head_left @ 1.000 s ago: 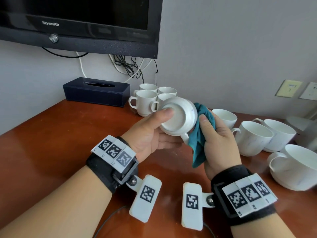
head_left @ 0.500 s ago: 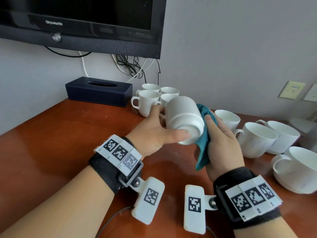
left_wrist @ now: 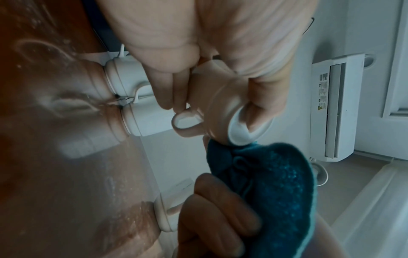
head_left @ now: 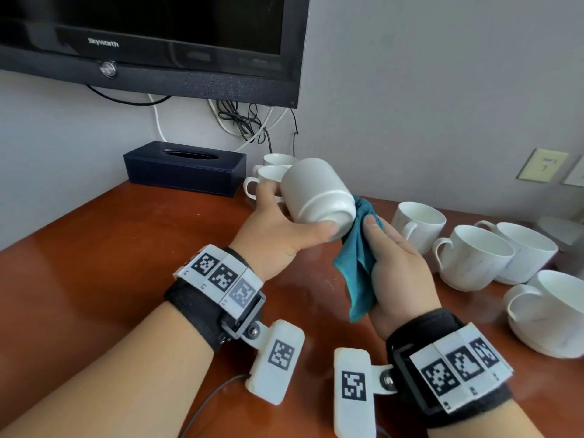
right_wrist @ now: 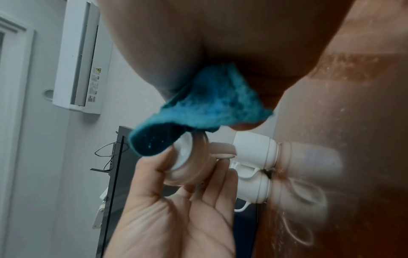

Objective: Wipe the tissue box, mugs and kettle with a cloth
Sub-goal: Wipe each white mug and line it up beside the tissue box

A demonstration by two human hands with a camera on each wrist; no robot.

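Frame centre: left hand [head_left: 278, 238] grasps a tilted white mug [head_left: 316, 192]; right hand [head_left: 398, 273] clutches a teal cloth [head_left: 357, 270], apparently touching the mug's base.

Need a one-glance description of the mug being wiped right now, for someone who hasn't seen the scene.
Start at the wall-mounted TV; below it is a reddish wooden table. The mug is the only one off the table: the left hand holds it tipped sideways, with the teal cloth at its base.
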